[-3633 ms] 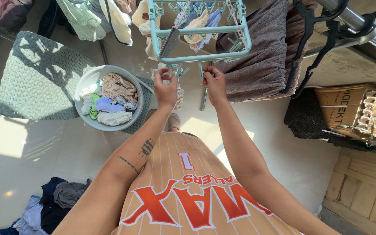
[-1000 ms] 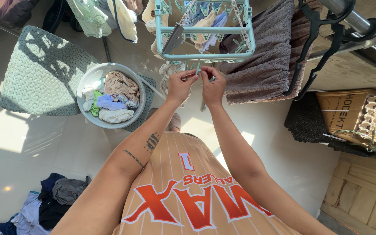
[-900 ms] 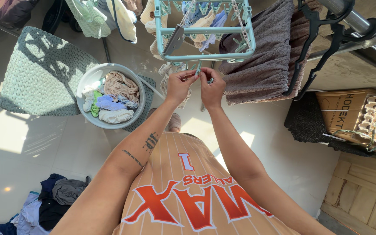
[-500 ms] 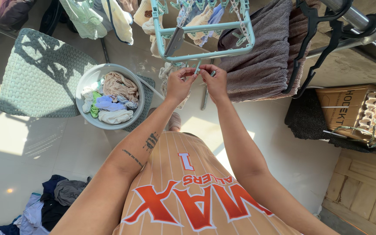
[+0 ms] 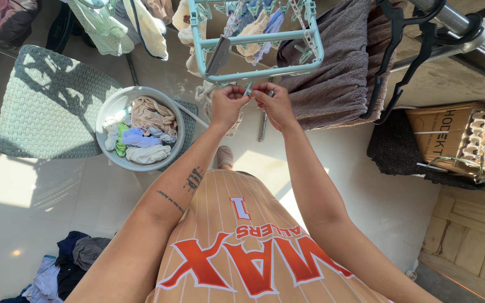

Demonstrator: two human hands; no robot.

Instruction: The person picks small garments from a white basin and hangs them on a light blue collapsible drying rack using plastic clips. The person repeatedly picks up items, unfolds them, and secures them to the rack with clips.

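At the far left a woven chair (image 5: 51, 106) in pale green plastic stands on the glossy tiled floor (image 5: 57, 196); below it a heap of dark clothes (image 5: 65, 266) lies crumpled; just right of the chair a round grey basin (image 5: 108, 115) holds a soft tangle of beige, lilac, green and white small laundry, so by my reading a good part of the wash is not yet hung. The left hand (image 5: 227, 105) is raised with its fingertips pinched shut on a small mint clip (image 5: 248, 88) under the near bar of the drying rack (image 5: 254, 39), a pale item of cloth (image 5: 204, 92) dangling just beside it; the right hand (image 5: 276, 104) meets it from the other side, fingers closed on the same clip; whether the cloth is already caught in it I cannot tell. The rack is a rigid mint plastic frame with rows of clips, several already bearing small light garments; to its right a thick grey towel (image 5: 338, 67) hangs in plush folds; black hangers (image 5: 399, 56) hook on a metal rail (image 5: 450, 22); a cardboard box (image 5: 450, 134) sits far right.
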